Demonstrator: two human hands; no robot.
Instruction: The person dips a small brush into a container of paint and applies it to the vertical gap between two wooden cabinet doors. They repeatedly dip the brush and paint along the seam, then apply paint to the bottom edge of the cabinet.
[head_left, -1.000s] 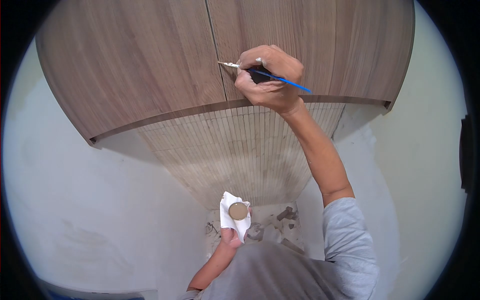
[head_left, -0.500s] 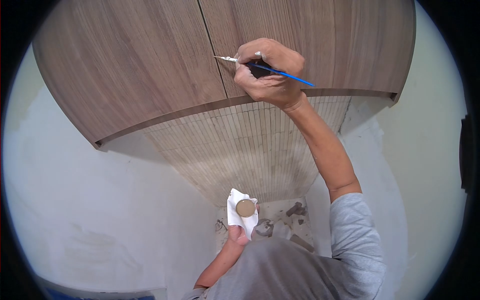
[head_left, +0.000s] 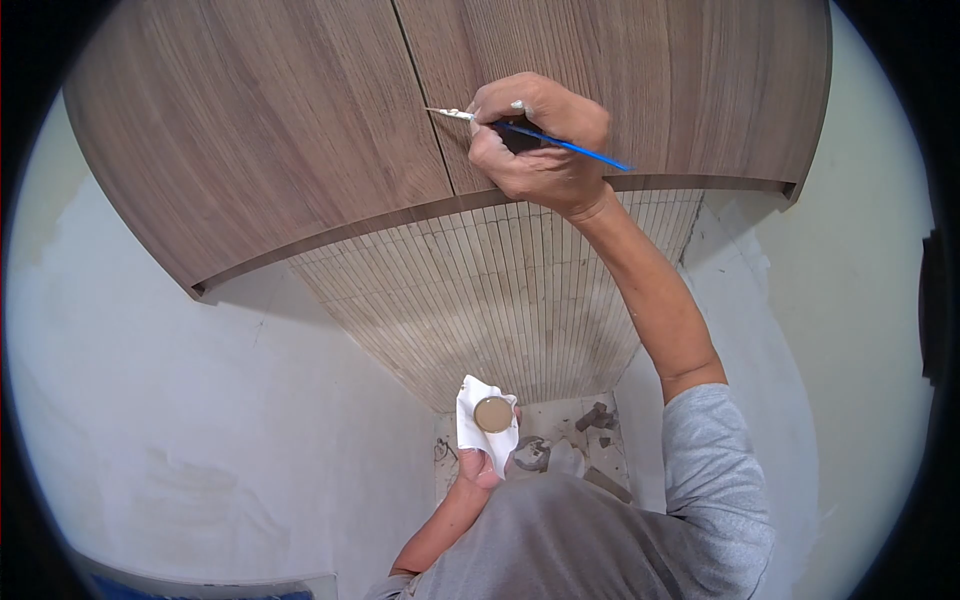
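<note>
My right hand (head_left: pixel 540 140) pinches a thin blue-handled paintbrush (head_left: pixel 590 155), its whitish ferrule and fine tip pointing left. The tip is at the dark seam between two wood-grain cabinet panels (head_left: pixel 290 130); whether it touches cannot be told. Lower down, my left hand (head_left: pixel 480 468) holds a white cloth or paper (head_left: pixel 475 440) together with a small round container (head_left: pixel 494 414) of brownish-beige material. Most of the left fingers are hidden beneath the white sheet.
Below the cabinet is a wall of narrow beige tile strips (head_left: pixel 480 300). Pale side walls (head_left: pixel 250 430) flank it. Dark scraps (head_left: pixel 597 417) and debris lie on the floor. A blue item shows at the bottom left.
The brush tip has shifted slightly up and left at the seam, with my right hand a touch higher. My left hand and the container have barely moved.
</note>
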